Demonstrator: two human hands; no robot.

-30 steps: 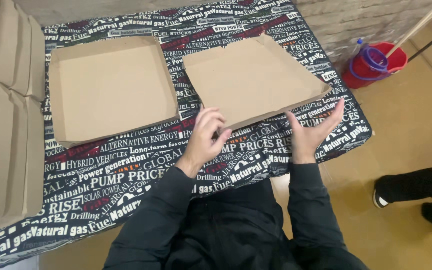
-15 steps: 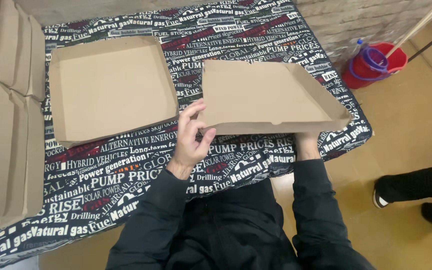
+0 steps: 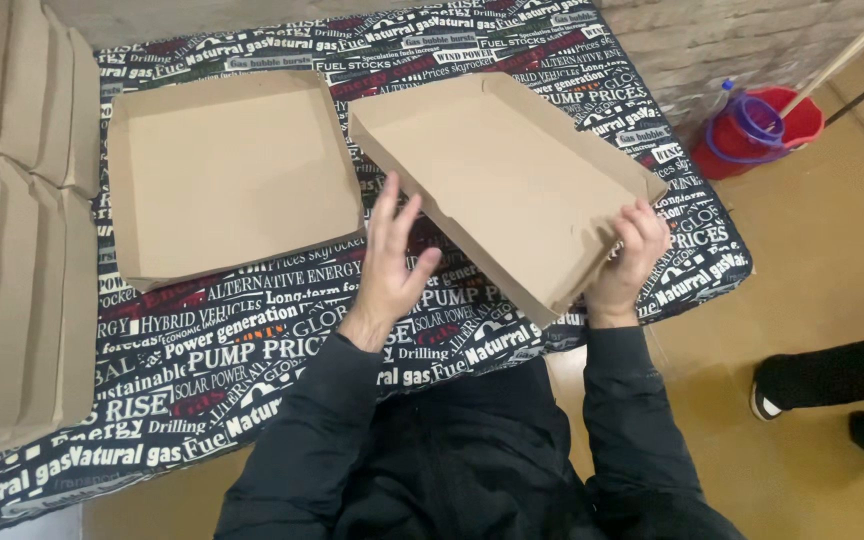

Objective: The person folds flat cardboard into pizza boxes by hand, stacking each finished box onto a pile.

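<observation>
right hand (image 3: 632,255) grasps tilted cardboard tray (image 3: 507,180), centre-right, fingertips hidden behind its near corner | left hand (image 3: 392,265) released, fingers spread beside it | stacked cardboard (image 3: 12,250) cut off at left edge

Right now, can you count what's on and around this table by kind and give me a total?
Open cardboard box trays: 2, one flat on the tablecloth, one tilted in the right hand near the left hand, box at
Stacks of flat cardboard: 2
Red bucket: 1
Total: 5
</observation>
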